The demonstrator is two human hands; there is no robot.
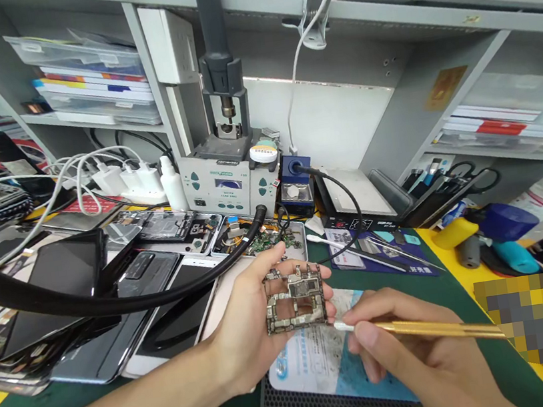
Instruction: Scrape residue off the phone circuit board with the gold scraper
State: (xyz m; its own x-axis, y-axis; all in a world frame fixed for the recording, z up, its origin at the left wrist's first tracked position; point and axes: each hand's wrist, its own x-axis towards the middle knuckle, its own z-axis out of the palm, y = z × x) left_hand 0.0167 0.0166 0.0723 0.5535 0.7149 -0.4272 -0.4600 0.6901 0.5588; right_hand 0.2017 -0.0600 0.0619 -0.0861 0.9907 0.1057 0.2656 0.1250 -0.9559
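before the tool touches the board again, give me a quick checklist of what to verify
1. Board held firm: left hand grips it by the edges, thumb on top. Ok.
2. Tool in a steady grip: right hand pinches the gold handle like a pen. Ok.
3. Tip position: the white tip sits at the board's lower right corner; contact or a small gap, cannot tell.
4. Board over the mat: it is held above the blue-white mat. Ok.
5. Black hose clear of the hands: it arcs behind and left of the board, apart from it. Ok.
6. Board's component state: too small to read. Cannot tell.
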